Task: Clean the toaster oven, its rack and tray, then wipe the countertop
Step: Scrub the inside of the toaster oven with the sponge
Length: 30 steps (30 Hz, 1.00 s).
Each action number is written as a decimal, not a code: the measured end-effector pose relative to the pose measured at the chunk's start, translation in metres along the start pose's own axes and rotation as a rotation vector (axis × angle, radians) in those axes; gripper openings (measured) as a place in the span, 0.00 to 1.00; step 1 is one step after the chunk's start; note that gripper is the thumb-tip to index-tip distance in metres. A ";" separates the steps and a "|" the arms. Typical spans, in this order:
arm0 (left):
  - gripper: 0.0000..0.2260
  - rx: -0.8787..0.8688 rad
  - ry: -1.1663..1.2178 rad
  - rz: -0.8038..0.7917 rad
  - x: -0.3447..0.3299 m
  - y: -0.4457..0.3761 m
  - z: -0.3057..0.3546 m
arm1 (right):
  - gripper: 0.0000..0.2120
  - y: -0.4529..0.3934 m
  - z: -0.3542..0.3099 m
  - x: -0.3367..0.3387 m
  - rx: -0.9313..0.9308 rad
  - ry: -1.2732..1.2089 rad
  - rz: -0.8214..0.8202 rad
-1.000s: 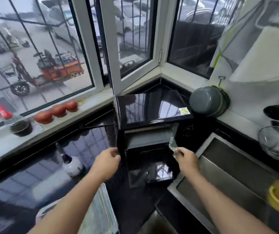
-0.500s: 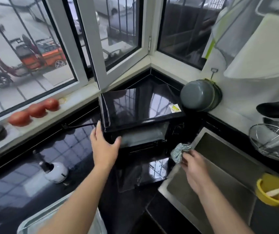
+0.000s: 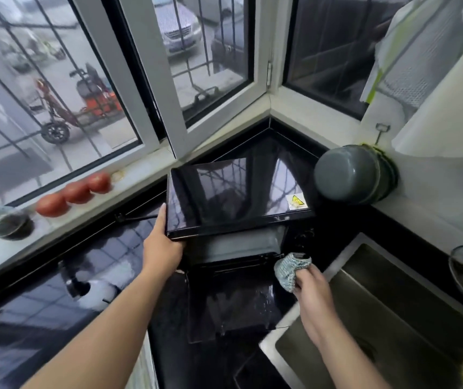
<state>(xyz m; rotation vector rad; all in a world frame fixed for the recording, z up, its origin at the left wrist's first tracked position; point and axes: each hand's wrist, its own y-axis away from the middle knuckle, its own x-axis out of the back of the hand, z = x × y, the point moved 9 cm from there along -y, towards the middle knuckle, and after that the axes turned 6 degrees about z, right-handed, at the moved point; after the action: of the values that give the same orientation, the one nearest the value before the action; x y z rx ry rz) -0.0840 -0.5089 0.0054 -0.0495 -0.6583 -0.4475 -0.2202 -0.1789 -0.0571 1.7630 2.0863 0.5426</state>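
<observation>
The left hand (image 3: 163,245) is gripping the front left corner of the black toaster oven (image 3: 235,197), fingers lying up its side wall and thumb tucked under the top edge; the oven is sitting on the dark countertop (image 3: 56,299) in the window corner, its glass door (image 3: 230,301) hanging open between the two hands; the right hand (image 3: 313,290) is pinching a bunched blue-grey cloth (image 3: 290,269) by the oven's front right corner; a steel sink (image 3: 387,313) is lying just right of that hand.
</observation>
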 end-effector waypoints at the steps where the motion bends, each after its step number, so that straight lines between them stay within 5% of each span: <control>1: 0.35 0.009 -0.002 -0.011 0.001 0.001 0.003 | 0.14 0.003 -0.004 -0.003 0.018 0.026 -0.006; 18: 0.23 0.010 -0.292 -0.309 0.041 0.001 0.059 | 0.11 0.073 -0.104 -0.046 0.361 0.433 -0.282; 26: 0.37 0.124 -0.388 -0.460 0.038 0.009 0.063 | 0.08 0.076 -0.126 -0.045 0.405 0.695 -0.274; 30: 0.19 0.127 -0.366 -0.415 0.041 0.007 0.061 | 0.07 0.065 -0.138 -0.046 0.441 0.738 -0.200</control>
<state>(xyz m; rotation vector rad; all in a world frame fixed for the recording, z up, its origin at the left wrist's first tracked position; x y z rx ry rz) -0.0881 -0.5069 0.0792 0.1317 -1.0630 -0.8054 -0.2267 -0.2229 0.0960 1.6927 3.0479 0.8121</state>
